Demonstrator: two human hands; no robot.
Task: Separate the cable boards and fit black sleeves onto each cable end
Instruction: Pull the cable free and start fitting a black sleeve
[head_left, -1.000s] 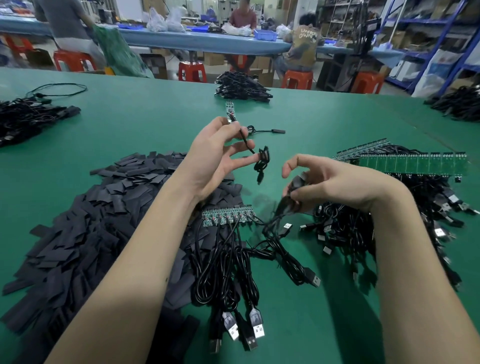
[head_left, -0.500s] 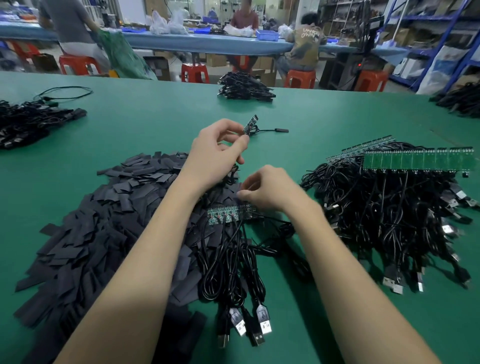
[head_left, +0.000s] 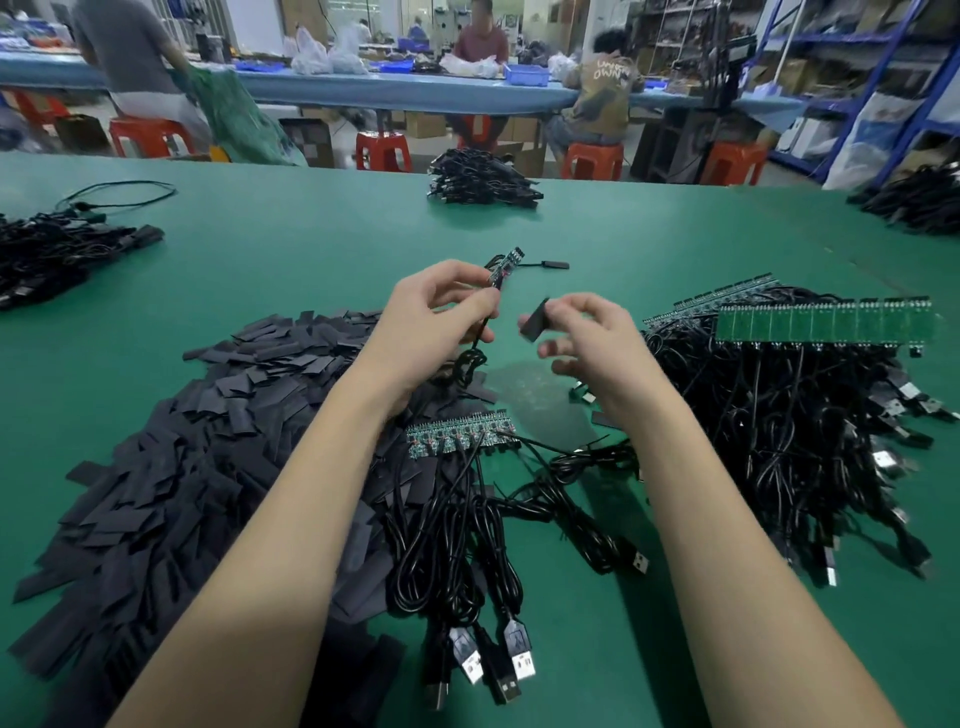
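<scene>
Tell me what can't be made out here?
- Head view: markings on the small board held by the left hand are too small.
- Whether the black sleeve pinched by the right hand is open: blurred.
- Sleeve pile: lower edge cut off by the frame.

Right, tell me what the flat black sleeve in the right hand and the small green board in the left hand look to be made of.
Flat black sleeve, pinched by the right hand: looks like thin matte plastic tubing, possibly heat-shrink; dull, no glare, lies flat like the pile.

Small green board, held by the left hand: apparently rigid circuit board, glossy green coating with tiny soldered parts; base material cannot be told.
</scene>
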